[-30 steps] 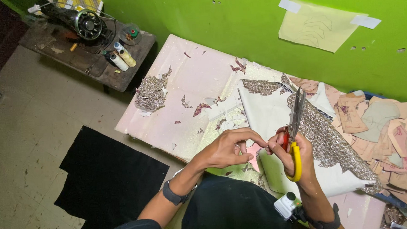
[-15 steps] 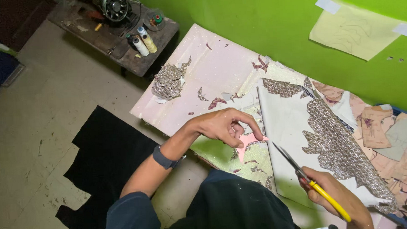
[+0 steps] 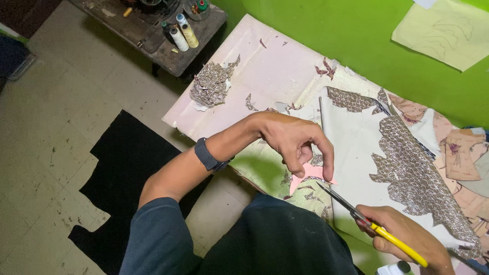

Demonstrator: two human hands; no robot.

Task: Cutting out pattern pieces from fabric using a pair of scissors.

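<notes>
My left hand (image 3: 294, 143) is pinching a small pink scrap (image 3: 307, 180) over the near bench (image 3: 263, 70) edge, right hand (image 3: 408, 243) gripping yellow scissors (image 3: 369, 225), tips right at the scrap. Risky: fingertips (image 3: 328, 172) sit close, so a careless snip could nick them.

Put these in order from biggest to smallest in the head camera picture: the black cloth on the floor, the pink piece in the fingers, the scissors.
1. black cloth, clearly the largest.
2. scissors in the right hand.
3. pink piece pinched by the left hand, smallest, though the fingers partly hide it.
</notes>
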